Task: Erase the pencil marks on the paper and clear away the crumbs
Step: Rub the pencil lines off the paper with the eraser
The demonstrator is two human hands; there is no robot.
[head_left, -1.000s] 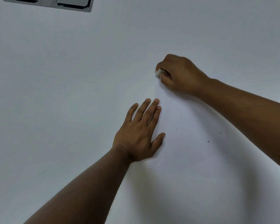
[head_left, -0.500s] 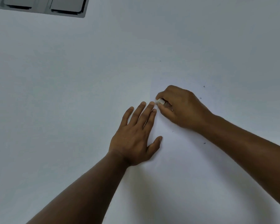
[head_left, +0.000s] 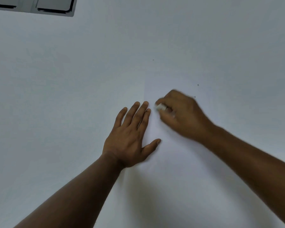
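Note:
A white sheet of paper (head_left: pixel 179 170) lies on the white table, its left edge running under my left hand. My left hand (head_left: pixel 132 135) lies flat with straight fingers and presses the paper's left edge down. My right hand (head_left: pixel 183 116) is blurred with motion and pinches a small white eraser (head_left: pixel 160 107) against the paper, just right of my left fingertips. A few dark crumbs (head_left: pixel 194 96) lie on the paper beyond my right hand. No pencil marks are plainly visible.
A grey metal panel with two dark recesses (head_left: pixel 39 5) is set into the table at the far left corner. A lone dark speck (head_left: pixel 153 60) lies on the table beyond the paper.
My right hand has drawn the eraser from the paper's far end toward me, stopping beside my left fingertips. My left hand has stayed flat on the paper.

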